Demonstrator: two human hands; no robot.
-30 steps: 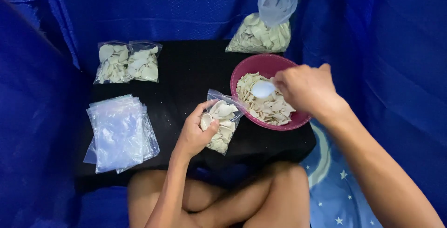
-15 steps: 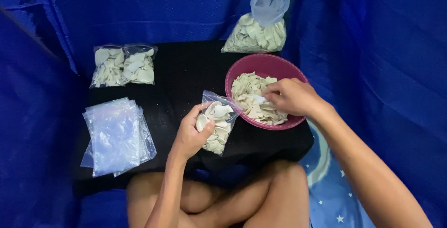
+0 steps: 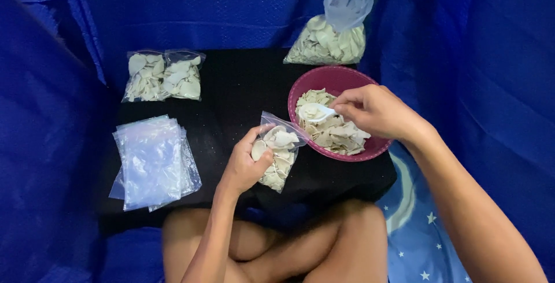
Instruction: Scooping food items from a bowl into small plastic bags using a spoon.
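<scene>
A black mat (image 3: pixel 231 104) fills the middle of the frame, hemmed by blue tarp walls (image 3: pixel 69 144) at left, top and right, with the person's crossed legs (image 3: pixel 300 242) along its lower edge. The widest bare stretch of mat lies at centre, between the bags on the left and the bowl on the right.

The left hand (image 3: pixel 243 164), at lower centre, has its fingers closed around a small clear bag (image 3: pixel 278 156), its mouth open toward the bowl and partly filled with pale chips. The right hand (image 3: pixel 376 109), at centre right, pinches the handle of a white spoon (image 3: pixel 315 111) loaded with chips, held over a maroon bowl (image 3: pixel 324 80) that holds more of them. The bowl's right rim sits at the mat's right edge.

At upper left lie two filled bags (image 3: pixel 163 76), side by side. Below them, at left, a stack of empty clear bags (image 3: pixel 153 161) reaches near the mat's left edge. A large open bag of chips (image 3: pixel 326 43) stands at the upper edge, just above the bowl.
</scene>
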